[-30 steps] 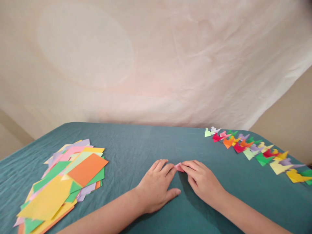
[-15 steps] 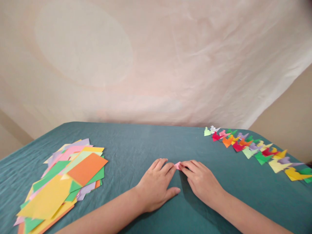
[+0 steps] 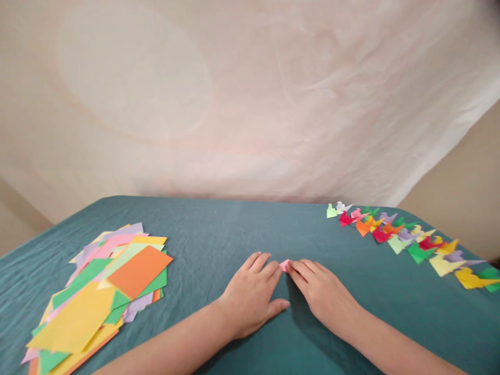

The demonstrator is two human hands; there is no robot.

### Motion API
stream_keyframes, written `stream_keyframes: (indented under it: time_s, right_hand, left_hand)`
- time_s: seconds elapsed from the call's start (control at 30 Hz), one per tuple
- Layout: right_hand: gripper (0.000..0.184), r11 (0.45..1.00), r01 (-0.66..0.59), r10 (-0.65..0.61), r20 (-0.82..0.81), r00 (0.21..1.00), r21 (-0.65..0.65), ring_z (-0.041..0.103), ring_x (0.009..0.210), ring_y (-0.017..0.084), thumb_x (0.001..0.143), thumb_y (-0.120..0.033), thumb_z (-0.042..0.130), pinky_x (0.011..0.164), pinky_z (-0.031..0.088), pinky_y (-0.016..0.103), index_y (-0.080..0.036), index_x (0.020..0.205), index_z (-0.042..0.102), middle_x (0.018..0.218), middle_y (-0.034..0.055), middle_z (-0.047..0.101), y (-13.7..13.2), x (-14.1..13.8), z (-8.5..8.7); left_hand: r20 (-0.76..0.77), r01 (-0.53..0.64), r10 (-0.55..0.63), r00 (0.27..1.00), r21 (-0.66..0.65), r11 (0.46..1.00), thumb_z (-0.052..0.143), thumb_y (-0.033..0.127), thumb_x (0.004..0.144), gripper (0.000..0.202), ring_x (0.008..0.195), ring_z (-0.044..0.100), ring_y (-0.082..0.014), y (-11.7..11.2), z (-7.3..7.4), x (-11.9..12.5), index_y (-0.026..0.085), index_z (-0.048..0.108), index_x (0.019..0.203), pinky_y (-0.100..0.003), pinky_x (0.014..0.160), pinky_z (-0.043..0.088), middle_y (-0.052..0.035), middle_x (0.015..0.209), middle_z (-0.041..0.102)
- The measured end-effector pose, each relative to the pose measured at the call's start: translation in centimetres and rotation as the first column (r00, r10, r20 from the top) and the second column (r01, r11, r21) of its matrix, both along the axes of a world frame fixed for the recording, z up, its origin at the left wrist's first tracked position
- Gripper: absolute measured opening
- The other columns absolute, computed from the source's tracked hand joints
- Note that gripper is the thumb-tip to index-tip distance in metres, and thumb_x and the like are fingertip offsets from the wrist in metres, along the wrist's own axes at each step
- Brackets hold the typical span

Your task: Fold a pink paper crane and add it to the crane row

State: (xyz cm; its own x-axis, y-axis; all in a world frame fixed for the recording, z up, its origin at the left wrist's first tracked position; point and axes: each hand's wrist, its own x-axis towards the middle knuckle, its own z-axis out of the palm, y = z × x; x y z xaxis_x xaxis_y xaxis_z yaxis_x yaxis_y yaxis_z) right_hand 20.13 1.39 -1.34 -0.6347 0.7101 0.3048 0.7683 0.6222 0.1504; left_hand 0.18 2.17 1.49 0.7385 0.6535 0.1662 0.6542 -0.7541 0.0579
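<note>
From where I stand, I see a small piece of pink paper (image 3: 284, 265) in the lower middle of the frame, on the dark green cloth (image 3: 219, 224), between two hands. The left hand (image 3: 253, 297) is open, with palm down and thumb spread away; its index fingertip touches the left end of the paper. The right hand (image 3: 326, 294) has its fingers close together, and their tips cover the right end. Its thumb is hidden, so I cannot tell if it pinches or only presses.

In my judgement, the step in hand is the pressing of a small fold. The next move seems to call for light, exact fingertips, because a paper so small can easily slip or crease crookedly.

At lower left lies a loose pile of coloured sheets (image 3: 84, 315); at right, folded paper birds (image 3: 380, 235) stand in slanting rows.
</note>
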Motion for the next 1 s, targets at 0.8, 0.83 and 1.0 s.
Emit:
stream_keyframes:
  time_s: [0.8, 0.83, 1.0]
  right_hand:
    - [0.044, 1.000, 0.021, -0.021, 0.043, 0.999, 0.004, 0.053, 0.094, 0.023, 0.076, -0.001, 0.045, 0.077, 0.050, 0.034, -0.007, 0.120, 0.050, 0.109, 0.0127, 0.058, -0.15, -0.31, -0.08]
    - [0.044, 1.000, 0.024, -0.024, 0.048, 0.999, 0.001, 0.053, 0.093, 0.023, 0.077, -0.002, 0.044, 0.077, 0.050, 0.034, -0.008, 0.120, 0.050, 0.109, 0.0126, 0.058, -0.13, -0.31, -0.07]
    - [0.042, 0.999, 0.032, -0.030, 0.069, 0.997, -0.032, 0.054, 0.092, 0.022, 0.078, -0.002, 0.044, 0.076, 0.050, 0.034, -0.009, 0.119, 0.051, 0.108, 0.0119, 0.058, 0.02, -0.37, 0.20]
  left_hand:
    - [-0.035, 0.023, -0.021, 0.999, 0.031, 0.999, 0.036, 0.053, 0.087, 0.058, 0.121, 0.035, -0.0268, 0.23, 0.03, 0.03, 0.014, 0.039, 0.130, -0.039, 0.105, 0.019, -0.0053, 0.123, 0.051]
    - [-0.034, 0.023, -0.022, 0.999, 0.036, 0.999, 0.037, 0.053, 0.087, 0.058, 0.121, 0.035, -0.0269, 0.24, -0.03, 0.04, 0.014, 0.039, 0.130, -0.039, 0.105, 0.019, -0.0053, 0.123, 0.051]
    - [-0.034, 0.026, -0.024, 0.999, 0.055, 0.998, 0.036, 0.054, 0.087, 0.058, 0.122, 0.035, -0.0268, 0.25, -0.15, 0.02, 0.014, 0.040, 0.130, -0.039, 0.105, 0.017, -0.0054, 0.123, 0.052]
